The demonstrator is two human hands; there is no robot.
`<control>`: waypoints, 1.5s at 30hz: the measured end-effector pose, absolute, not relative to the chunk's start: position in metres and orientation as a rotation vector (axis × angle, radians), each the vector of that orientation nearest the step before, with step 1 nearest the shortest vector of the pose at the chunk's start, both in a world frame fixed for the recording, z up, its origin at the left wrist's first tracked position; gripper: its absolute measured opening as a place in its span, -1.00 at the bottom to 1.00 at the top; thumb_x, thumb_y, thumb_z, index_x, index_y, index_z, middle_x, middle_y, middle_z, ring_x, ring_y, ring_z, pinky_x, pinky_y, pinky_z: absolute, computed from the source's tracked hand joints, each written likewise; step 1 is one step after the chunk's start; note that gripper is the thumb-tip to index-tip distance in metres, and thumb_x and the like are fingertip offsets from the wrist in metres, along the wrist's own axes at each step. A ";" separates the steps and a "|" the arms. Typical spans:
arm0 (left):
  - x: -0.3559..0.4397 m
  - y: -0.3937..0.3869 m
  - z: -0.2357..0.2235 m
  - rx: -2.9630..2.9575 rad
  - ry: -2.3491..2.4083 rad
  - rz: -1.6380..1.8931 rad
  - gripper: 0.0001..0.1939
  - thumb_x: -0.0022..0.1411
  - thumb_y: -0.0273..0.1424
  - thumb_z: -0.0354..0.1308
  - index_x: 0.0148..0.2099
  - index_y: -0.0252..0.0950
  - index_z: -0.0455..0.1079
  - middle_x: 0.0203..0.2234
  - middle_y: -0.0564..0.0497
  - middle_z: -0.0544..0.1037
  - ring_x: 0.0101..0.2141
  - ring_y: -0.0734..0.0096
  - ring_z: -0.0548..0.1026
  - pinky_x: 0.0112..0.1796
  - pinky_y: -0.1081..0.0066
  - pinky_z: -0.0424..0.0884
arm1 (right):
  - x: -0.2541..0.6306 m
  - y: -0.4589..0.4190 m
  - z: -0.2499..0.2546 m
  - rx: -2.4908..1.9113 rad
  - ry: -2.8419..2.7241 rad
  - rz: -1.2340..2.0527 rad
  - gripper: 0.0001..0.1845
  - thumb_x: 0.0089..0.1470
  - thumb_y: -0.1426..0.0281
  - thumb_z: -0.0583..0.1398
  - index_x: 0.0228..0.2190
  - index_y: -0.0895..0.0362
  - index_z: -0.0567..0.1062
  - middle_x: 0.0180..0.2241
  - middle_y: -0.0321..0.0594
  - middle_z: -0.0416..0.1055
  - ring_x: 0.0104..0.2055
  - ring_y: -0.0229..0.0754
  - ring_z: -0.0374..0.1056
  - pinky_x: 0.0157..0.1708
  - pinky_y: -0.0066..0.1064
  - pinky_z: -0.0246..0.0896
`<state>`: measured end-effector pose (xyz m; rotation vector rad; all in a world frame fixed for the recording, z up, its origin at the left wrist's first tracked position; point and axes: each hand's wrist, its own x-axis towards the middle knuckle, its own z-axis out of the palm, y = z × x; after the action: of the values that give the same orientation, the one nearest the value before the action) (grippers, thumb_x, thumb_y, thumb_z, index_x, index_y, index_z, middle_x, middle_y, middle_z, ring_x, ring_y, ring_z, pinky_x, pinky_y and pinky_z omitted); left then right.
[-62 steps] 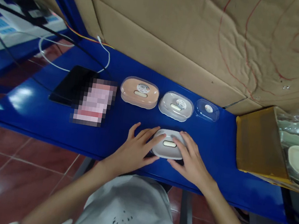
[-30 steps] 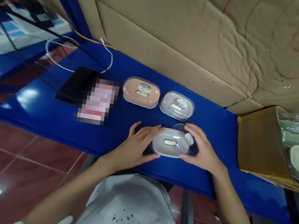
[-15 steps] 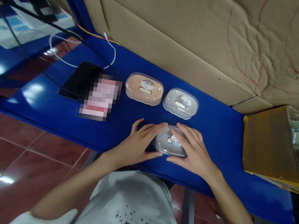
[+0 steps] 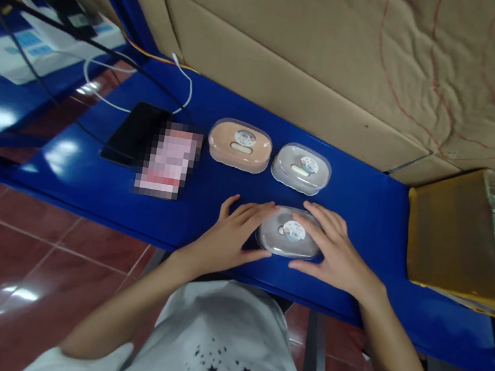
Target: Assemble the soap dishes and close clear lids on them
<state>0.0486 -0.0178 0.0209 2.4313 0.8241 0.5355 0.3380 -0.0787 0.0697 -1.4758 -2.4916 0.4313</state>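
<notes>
A grey oval soap box under a clear plastic cover lies near the front edge of the blue table, a round printed label on its top. Around its left end my left hand is curved, fingertips at the far rim and thumb by the near side. My right hand curves over the right end, its index finger on the cover and thumb by the near edge. Behind it sit a peach soap box and a light grey soap box, both covered and labelled.
On the left of the blue table lie a black device and a blurred-out pink item, with cables nearby. An open carton of wrapped items stands at the right. Cardboard lines the back.
My right hand has shifted slightly to the right, so more of the grey box's cover and label shows. My left hand has hardly moved.
</notes>
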 end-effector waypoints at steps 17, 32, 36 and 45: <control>0.039 0.025 0.051 2.675 1.050 0.697 -0.35 0.55 -0.22 0.11 0.56 -0.12 0.06 0.46 -0.24 0.29 0.42 -0.06 0.28 0.39 -0.11 0.08 | 0.467 -0.088 0.072 -1.917 -2.071 0.523 -0.12 0.21 -0.03 0.33 0.42 -0.16 0.18 0.51 -0.01 0.09 0.56 0.29 0.02 0.44 0.30 0.04; 0.047 0.096 0.071 2.706 1.273 0.245 -0.29 0.42 -0.11 0.27 0.51 -0.13 0.24 0.51 -0.29 0.17 0.46 -0.43 0.14 0.29 -0.41 0.19 | 0.395 -0.031 0.085 -1.743 -2.266 0.183 -0.24 0.42 -0.08 0.09 0.48 -0.08 0.14 0.53 0.10 0.07 0.55 0.24 0.04 0.42 0.31 0.00; 0.038 0.081 0.086 2.719 1.166 0.117 -0.26 0.38 -0.25 0.31 0.52 -0.07 0.20 0.50 -0.25 0.20 0.45 -0.33 0.18 0.27 -0.33 0.27 | 0.368 0.012 0.077 -1.676 -2.337 0.228 -0.16 0.39 -0.05 0.15 0.50 -0.02 0.08 0.55 0.16 -0.03 0.58 0.33 -0.06 0.42 0.34 -0.05; 0.032 0.089 0.095 2.602 1.065 -0.057 -0.25 0.33 -0.09 0.30 0.48 -0.01 0.21 0.46 -0.17 0.26 0.43 -0.11 0.25 0.37 -0.12 0.17 | 0.374 0.033 0.095 -1.601 -2.305 0.655 -0.26 0.10 0.07 0.42 0.26 -0.05 0.42 0.24 -0.01 0.36 0.26 0.18 0.39 0.28 0.08 0.28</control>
<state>0.0325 0.0894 0.0948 2.6023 1.0650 -0.0573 0.3744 0.0327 0.0947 -1.6013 -2.3050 0.6550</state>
